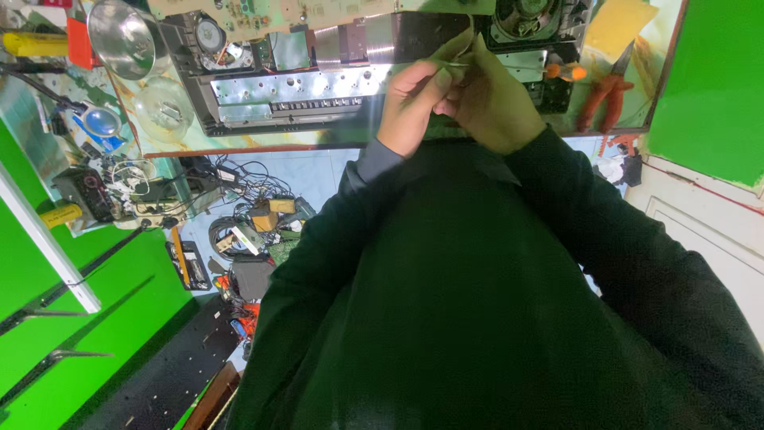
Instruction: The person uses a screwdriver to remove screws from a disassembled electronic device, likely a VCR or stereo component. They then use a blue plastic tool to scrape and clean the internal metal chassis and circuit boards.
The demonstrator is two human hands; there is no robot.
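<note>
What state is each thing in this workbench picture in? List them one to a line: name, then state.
Left hand: closed, pinching a thin metal tool.
Right hand: closed, pressed against the left hand.
Electronic chassis: cover off, insides exposed.
Orange-handled pliers: lying on the bench, untouched.
Magnifier: lying unused.
Wires: tangled on the floor.
</note>
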